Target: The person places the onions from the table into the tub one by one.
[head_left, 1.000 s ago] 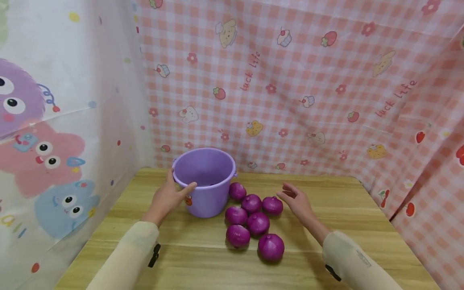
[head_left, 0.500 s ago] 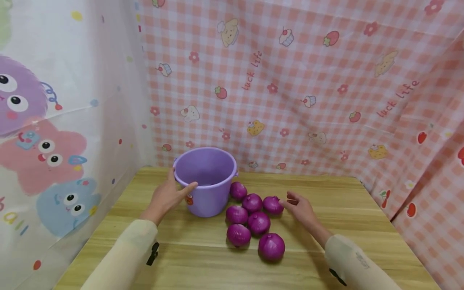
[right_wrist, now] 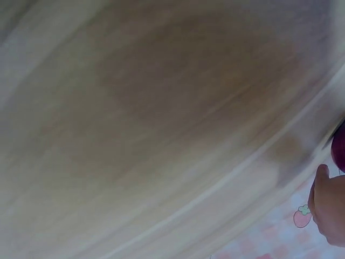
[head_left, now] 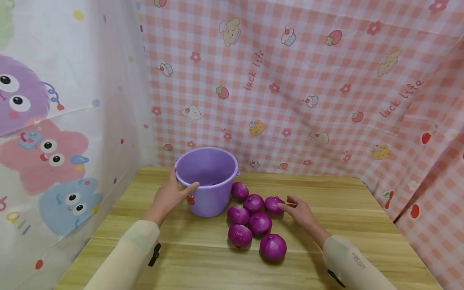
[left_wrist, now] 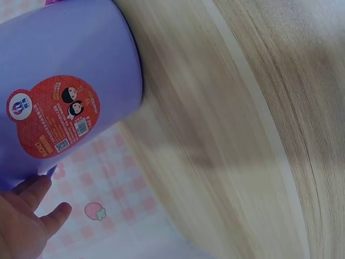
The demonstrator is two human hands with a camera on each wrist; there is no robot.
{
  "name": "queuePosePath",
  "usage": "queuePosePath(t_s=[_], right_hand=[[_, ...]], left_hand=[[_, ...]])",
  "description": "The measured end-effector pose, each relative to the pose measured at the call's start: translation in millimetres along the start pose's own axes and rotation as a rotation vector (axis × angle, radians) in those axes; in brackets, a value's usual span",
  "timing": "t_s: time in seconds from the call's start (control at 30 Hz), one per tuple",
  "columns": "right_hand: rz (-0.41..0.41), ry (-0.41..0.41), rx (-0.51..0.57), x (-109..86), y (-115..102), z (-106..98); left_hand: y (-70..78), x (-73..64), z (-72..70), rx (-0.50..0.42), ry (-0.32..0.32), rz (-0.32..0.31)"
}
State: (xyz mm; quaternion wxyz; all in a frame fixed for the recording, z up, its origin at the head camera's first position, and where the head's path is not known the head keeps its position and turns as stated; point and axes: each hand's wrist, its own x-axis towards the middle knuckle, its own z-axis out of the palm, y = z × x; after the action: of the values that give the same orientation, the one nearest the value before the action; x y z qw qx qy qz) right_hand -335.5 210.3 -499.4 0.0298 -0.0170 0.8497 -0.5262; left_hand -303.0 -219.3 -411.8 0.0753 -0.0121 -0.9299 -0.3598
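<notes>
Bucket (head_left: 210, 201) in smooth purple plastic, round and upright, stands near the back left corner of the surface (head_left: 337, 193); its red sticker (left_wrist: 59, 116) shows two cartoon heads, a barcode and a square code, the print too small to read. The left hand (head_left: 167, 200) grips the rim, thumb over it. Right of it lie seven glossy magenta onions (head_left: 260, 223), rounded and finely ribbed. The right hand (head_left: 301, 212) has its thumb at the rightmost onion (head_left: 272, 204); whether it grips, I cannot tell. "luck life" is readable on the pink checked backdrop (head_left: 286, 76) beyond the wood-grained surface's back edge.
</notes>
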Motion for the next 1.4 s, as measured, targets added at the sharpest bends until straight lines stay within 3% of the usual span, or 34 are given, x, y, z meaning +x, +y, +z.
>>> queuePosePath(t_s=[0.2,0.83,1.4], right_hand=[[0.015,-0.033,-0.002,0.8,-4.5,5.5],[0.001,-0.014,-0.096,3.2,-1.1,13.9],[0.014,0.001,-0.089,5.4,-1.0,16.8]], left_hand=[[0.2,-0.5,0.3,-0.006,0.003,0.000],[0.3,0.7,2.2,-0.012,-0.001,-0.015],[-2.5,0.0,3.0,-0.018,0.004,-0.006]])
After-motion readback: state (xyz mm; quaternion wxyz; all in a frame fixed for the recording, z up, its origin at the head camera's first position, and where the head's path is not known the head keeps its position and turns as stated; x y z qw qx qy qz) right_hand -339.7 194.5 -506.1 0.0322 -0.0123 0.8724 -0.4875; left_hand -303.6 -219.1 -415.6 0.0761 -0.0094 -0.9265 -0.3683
